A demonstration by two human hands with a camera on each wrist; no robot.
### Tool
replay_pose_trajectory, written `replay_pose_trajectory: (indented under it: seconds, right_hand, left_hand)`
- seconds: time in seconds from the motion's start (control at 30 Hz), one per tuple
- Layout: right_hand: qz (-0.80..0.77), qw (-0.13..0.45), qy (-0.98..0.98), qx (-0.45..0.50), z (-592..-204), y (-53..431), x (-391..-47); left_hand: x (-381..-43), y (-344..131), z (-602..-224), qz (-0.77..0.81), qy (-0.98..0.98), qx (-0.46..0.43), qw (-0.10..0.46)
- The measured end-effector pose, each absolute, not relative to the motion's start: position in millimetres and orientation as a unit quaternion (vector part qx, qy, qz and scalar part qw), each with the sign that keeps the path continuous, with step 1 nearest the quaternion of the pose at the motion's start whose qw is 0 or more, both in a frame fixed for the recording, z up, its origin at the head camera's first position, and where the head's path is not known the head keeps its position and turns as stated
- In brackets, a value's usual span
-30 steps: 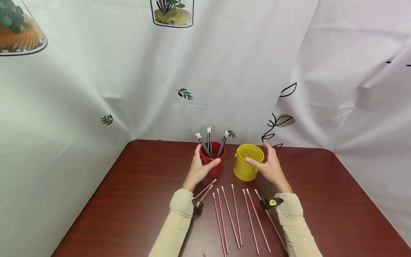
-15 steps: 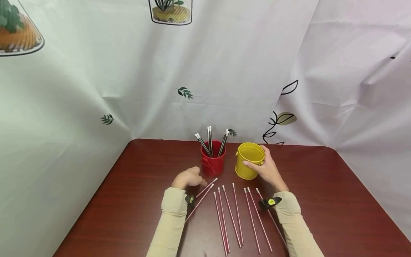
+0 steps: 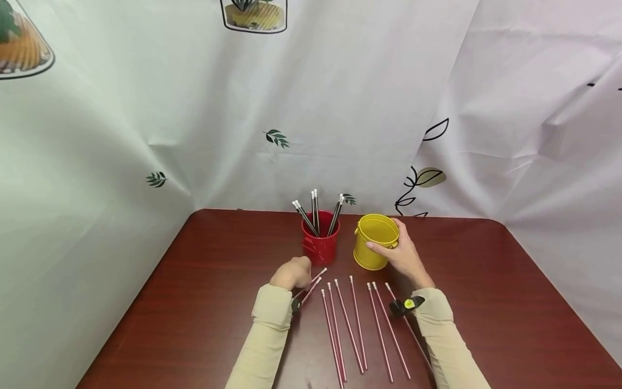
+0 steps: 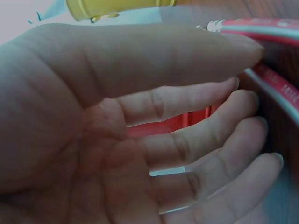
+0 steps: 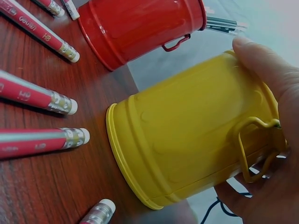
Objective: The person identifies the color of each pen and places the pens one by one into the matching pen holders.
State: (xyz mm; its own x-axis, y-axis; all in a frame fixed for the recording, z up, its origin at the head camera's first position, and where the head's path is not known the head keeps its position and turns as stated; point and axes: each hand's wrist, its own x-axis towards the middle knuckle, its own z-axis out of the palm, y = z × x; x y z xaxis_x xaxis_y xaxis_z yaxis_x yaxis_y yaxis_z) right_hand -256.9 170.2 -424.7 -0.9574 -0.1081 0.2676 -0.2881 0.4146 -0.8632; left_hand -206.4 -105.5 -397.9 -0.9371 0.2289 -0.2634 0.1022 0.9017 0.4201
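Note:
My right hand [image 3: 407,259] holds the small yellow bucket [image 5: 187,135]; in the right wrist view the thumb lies at its rim and the fingers pass behind it, near the wire handle. Lower left of the red bucket [image 3: 320,251], my left hand [image 3: 293,273] reaches down over two slanting red pencils. The left wrist view shows its fingers loosely bent, with the thumb and index fingertips beside a red pencil [image 4: 278,90] and a gap between them. No firm pinch shows. Several black pencils [image 3: 315,210] stand in the red bucket, white erasers up.
Several more red pencils [image 3: 348,324] lie spread on the dark brown table [image 3: 194,302], erasers toward the buckets. Behind the table's far edge hangs a white printed sheet [image 3: 340,108]. One pencil runs beneath the right wrist.
My left hand has left the red bucket, dropped to the slanting pencils and shifted slightly right. My right hand has closed in on the yellow bucket's side. The buckets stay put.

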Motion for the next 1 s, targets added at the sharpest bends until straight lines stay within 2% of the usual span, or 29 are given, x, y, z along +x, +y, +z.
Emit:
replay_pose_trajectory:
  seconds: [0.37, 0.77, 1.0]
  right_hand:
    - [0.516, 0.083, -0.845, 0.109, -421.8, 170.0, -253.3]
    - [0.515, 0.080, -0.846, 0.113, -422.7, 172.8, -255.4]
    - [0.521, 0.083, -0.842, 0.115, -424.1, 172.0, -256.2]
  left_hand:
    - [-205.5, -96.7, -405.0, 0.192, 0.972, 0.082, 0.112]
    - [-206.4, -98.0, -410.3, 0.189, 0.972, 0.099, 0.101]
    - [-206.0, -102.9, -400.7, 0.208, 0.965, 0.126, 0.102]
